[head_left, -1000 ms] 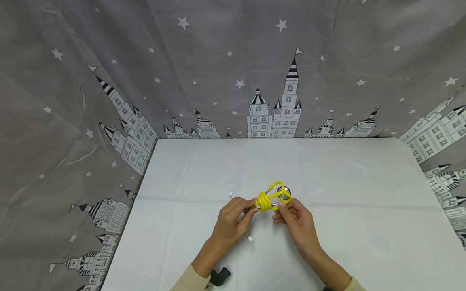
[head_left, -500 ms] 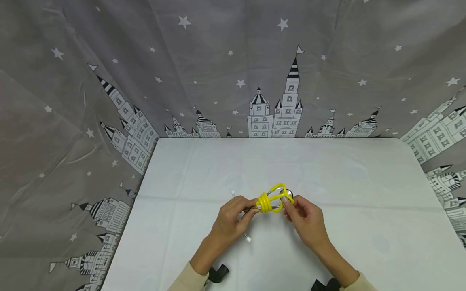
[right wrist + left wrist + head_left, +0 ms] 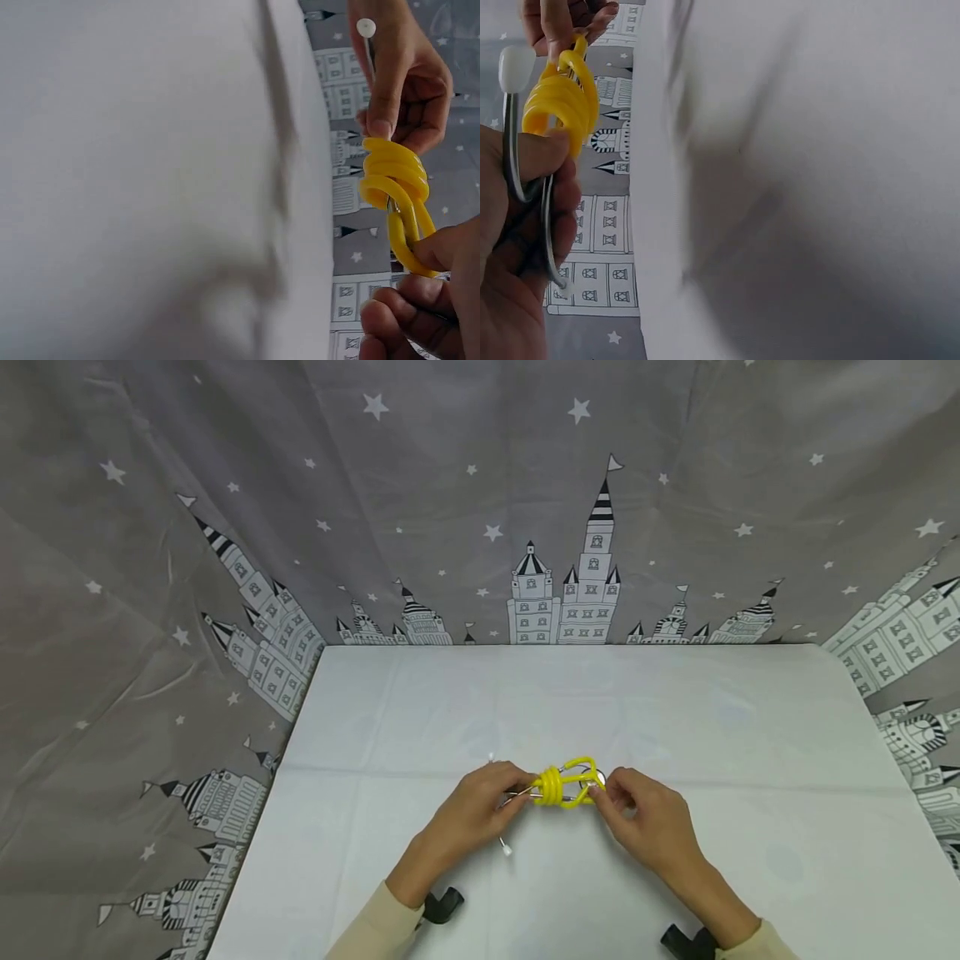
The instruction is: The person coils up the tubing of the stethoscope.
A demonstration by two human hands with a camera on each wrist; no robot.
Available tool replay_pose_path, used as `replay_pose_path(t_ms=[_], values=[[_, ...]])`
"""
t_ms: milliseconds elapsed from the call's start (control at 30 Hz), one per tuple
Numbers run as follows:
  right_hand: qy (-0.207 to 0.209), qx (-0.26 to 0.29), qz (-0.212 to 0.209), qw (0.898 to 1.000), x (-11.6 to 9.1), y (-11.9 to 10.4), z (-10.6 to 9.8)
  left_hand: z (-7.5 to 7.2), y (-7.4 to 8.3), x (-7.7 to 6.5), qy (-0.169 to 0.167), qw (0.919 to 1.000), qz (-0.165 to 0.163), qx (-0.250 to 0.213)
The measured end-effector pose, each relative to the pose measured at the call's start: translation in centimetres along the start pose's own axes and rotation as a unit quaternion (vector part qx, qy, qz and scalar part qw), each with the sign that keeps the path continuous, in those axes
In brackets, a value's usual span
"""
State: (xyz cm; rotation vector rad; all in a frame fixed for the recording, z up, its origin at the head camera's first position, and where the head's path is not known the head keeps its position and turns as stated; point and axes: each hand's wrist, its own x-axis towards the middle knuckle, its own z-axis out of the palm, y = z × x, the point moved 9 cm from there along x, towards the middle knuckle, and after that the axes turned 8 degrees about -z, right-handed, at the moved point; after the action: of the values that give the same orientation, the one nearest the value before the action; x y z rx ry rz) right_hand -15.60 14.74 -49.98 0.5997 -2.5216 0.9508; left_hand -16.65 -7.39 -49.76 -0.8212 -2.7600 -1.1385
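A stethoscope with yellow tubing (image 3: 552,787) is held above the white table between both hands. Its tubing is wound in several turns, with loops stretching toward the right hand. My left hand (image 3: 476,806) pinches the metal ear tubes beside the coil. White ear tips (image 3: 516,69) stick out on either side of that hand. My right hand (image 3: 648,814) pinches the loop end of the tubing (image 3: 405,240) between thumb and fingers. The round metal chest piece (image 3: 601,778) shows at that end, partly hidden by tubing and fingertips.
A white-covered table (image 3: 420,710) lies beneath the hands. Behind it and at its sides hangs a grey curtain (image 3: 420,460) printed with castles and stars. Black wrist-camera mounts (image 3: 444,906) show near both sleeves.
Both hands and the stethoscope have shifted slightly toward the person. The right hand has also moved right, now pinching the tubing's far end by the chest piece. The left hand keeps its grip.
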Motion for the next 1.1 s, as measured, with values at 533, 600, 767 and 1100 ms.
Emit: replay_pose_path(t_ms=[533, 600, 767, 1100], values=[[-0.075, -0.032, 0.041, 0.996, -1.9, 2.3, 3.6, 2.5, -3.1, 0.1, 0.007, 0.9925, -0.029, 0.119], [-0.078, -0.033, 0.043, 0.995, -1.9, 2.3, 3.7, 2.7, -3.3, 0.1, 0.003, 0.9923, -0.034, 0.119], [-0.099, -0.038, 0.052, 0.993, -1.8, 2.5, 3.9, 2.9, -3.6, 0.1, 0.002, 0.9924, -0.044, 0.115], [-0.127, -0.032, 0.058, 0.990, -2.0, 2.9, 4.1, 2.9, -3.2, 0.1, 0.014, 0.9926, -0.040, 0.113]])
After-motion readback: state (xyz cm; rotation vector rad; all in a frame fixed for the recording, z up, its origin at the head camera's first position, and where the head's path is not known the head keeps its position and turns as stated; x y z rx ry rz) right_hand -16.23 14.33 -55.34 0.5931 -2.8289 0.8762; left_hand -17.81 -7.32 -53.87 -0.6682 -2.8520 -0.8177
